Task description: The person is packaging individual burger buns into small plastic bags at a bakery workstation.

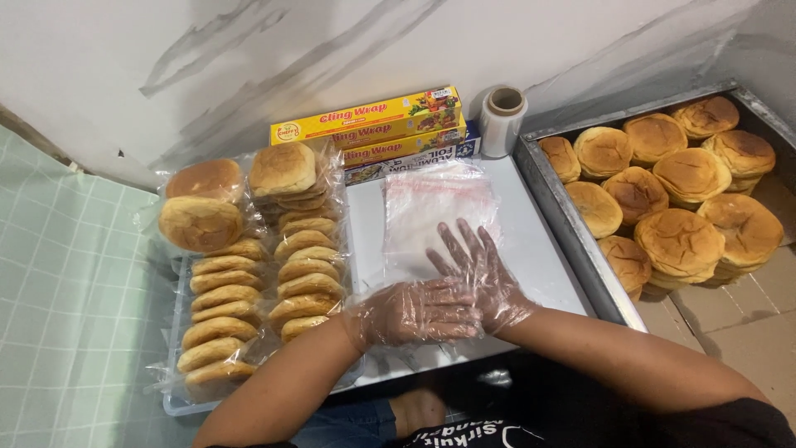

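Note:
Both my hands wear thin clear plastic gloves. My right hand (pixel 479 270) lies flat, fingers spread, on the near edge of a stack of clear plastic bags (pixel 431 207) on a white tray (pixel 531 241). My left hand (pixel 419 313) rests with fingers together against the right wrist, touching its glove; it holds nothing that I can see. Left of my hands, bagged golden buns (pixel 257 265) lie in rows.
A metal baking tray (pixel 572 220) at the right holds several loose round buns (pixel 680 191). Yellow cling-wrap boxes (pixel 369 120), a blue foil box and a roll of clear film (pixel 502 120) stand against the white marbled wall. A pale green checked cloth (pixel 75 290) covers the left.

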